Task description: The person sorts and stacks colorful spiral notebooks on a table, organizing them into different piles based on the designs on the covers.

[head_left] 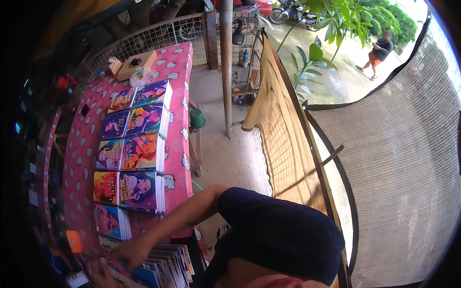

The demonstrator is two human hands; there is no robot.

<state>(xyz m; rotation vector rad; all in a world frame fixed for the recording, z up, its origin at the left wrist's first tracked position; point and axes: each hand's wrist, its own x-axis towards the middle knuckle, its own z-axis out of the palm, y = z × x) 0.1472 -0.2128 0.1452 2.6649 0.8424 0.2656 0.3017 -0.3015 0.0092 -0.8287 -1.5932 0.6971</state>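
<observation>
At the bottom left, my right hand (132, 253) reaches down over a group of spiral-bound notebooks (168, 269), its fingers bent downward. What its fingertips hold is hidden. Close beside it, my left hand (102, 274) has its fingers curled at the edge of a colourful notebook (117, 270), near the lower rim of the picture. Beyond my hands, illustrated notebooks (139, 187) lie in two columns of neat stacks with bright purple, orange and yellow covers. A single shorter stack (110, 222) sits nearest my right hand.
A pink patterned cloth covers the long table (79, 158). At its far end are a cardboard box (137, 65) and a clear plastic bag (144, 77). A metal post (226, 72), a green dipper (197, 118) and mesh screens stand to the right. A person (381, 50) is outside.
</observation>
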